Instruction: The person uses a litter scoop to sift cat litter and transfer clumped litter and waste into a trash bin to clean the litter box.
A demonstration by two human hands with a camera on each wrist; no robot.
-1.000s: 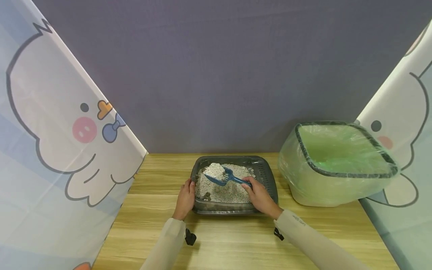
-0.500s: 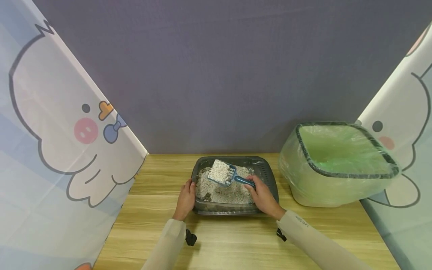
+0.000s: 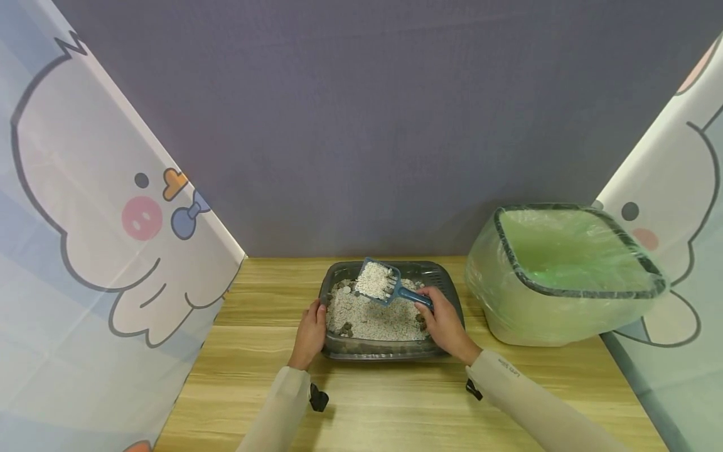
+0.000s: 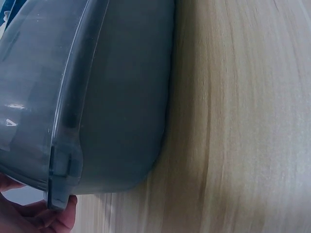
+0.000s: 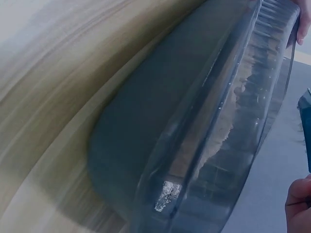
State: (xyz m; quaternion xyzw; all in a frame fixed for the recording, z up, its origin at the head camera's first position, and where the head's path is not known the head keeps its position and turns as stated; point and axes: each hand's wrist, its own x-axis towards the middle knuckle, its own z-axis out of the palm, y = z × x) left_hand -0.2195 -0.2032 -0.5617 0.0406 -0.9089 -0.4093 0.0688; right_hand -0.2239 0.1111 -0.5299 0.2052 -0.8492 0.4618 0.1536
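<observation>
A dark grey litter box (image 3: 384, 353) stands on the table in the head view, with pale cat litter (image 3: 373, 317) and several brown clumps (image 3: 346, 329) inside. My left hand (image 3: 310, 331) grips its left rim; in the left wrist view the fingers (image 4: 65, 218) curl round the rim's corner. The right hand (image 3: 446, 321) holds a blue litter scoop (image 3: 403, 292) by its handle. The scoop's head, heaped with pale litter (image 3: 374, 280), is raised over the back of the box. At the right wrist view's edge, the right hand (image 5: 299, 204) shows only in part.
A trash bin (image 3: 565, 317) lined with a clear bag stands on the table right of the litter box, its dark rim open upward. Behind the wooden table (image 3: 384, 408) rises a grey wall panel (image 3: 367, 138). Cartoon-printed cloths flank both sides.
The scoop has levelled and turned, its head shifting to the back and right with the litter on it. The right hand has moved slightly right; the left has stayed on the rim.
</observation>
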